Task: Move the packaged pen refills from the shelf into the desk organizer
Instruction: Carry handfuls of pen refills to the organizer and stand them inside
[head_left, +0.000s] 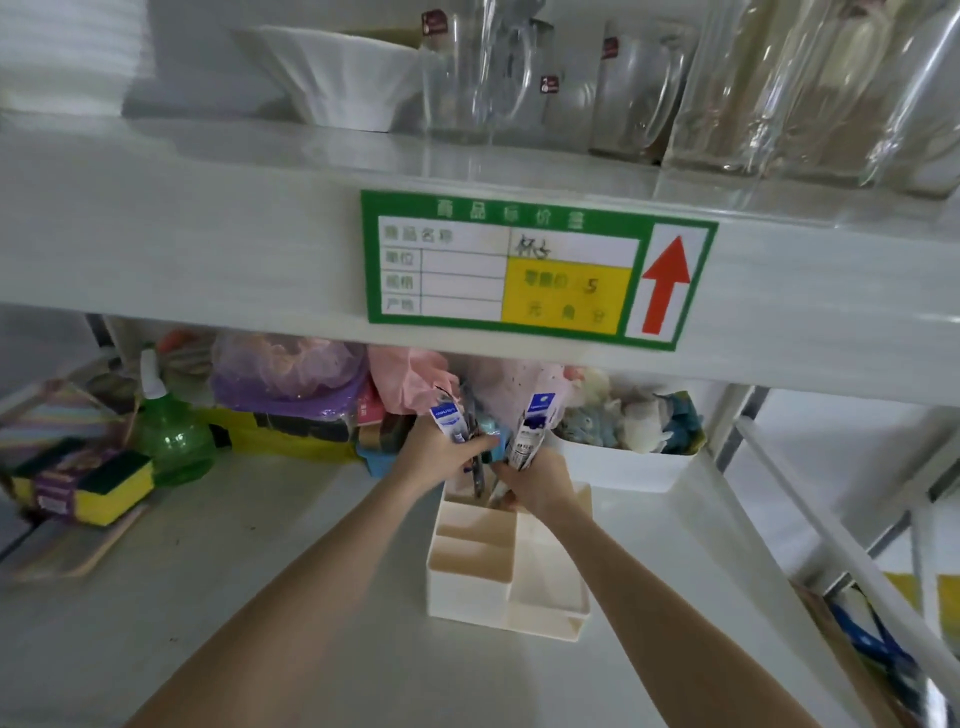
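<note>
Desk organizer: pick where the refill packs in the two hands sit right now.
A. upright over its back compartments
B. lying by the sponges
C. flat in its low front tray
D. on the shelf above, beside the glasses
A: the left hand and right hand each hold a refill pack upright over the back compartments of the desk organizer.

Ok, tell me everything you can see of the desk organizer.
The desk organizer is a cream-white box that looks like plastic, standing upright on the white shelf, open at the top. Thin walls split it into several compartments: narrow slots on its left, a wide shallow tray at the front right, and deeper pockets at the back. The visible near compartments look empty. Both hands, left and right, hold packaged pen refills over its back pockets; whether they touch it cannot be told.
</note>
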